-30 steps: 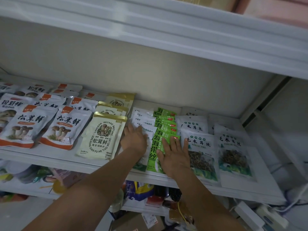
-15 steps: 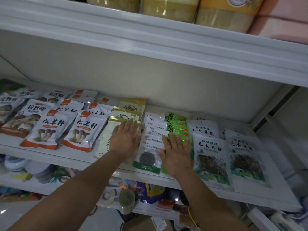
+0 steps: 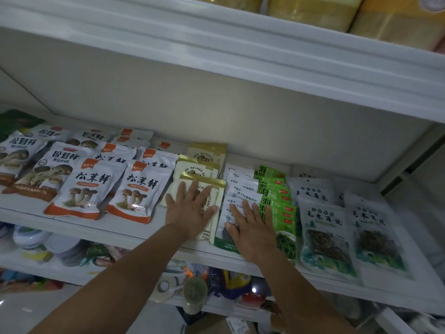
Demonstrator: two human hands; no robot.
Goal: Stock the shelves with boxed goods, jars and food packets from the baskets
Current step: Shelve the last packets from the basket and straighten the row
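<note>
My left hand [image 3: 190, 210] lies flat with fingers spread on the front cream-and-gold packet [image 3: 214, 189] in a short row of the same packets. My right hand [image 3: 252, 227] lies flat on the front white seaweed packet [image 3: 224, 239], its fingers reaching the edge of the green seaweed packets [image 3: 277, 196] beside it. All rest on the white middle shelf [image 3: 125, 225]. Neither hand curls round anything.
White-and-orange mushroom packets [image 3: 89, 189] fill the shelf's left. Black-fungus packets [image 3: 322, 227] lie at the right. Yellow bulky packs [image 3: 313, 13] sit on the shelf above. Below are jars, lids and mixed goods [image 3: 195, 292]. A shelf upright stands at the right [image 3: 409, 165].
My left hand slid left, from the white seaweed packets onto the cream-and-gold packet. My right hand shifted left from the green packets onto the white seaweed packet. The view moved left.
</note>
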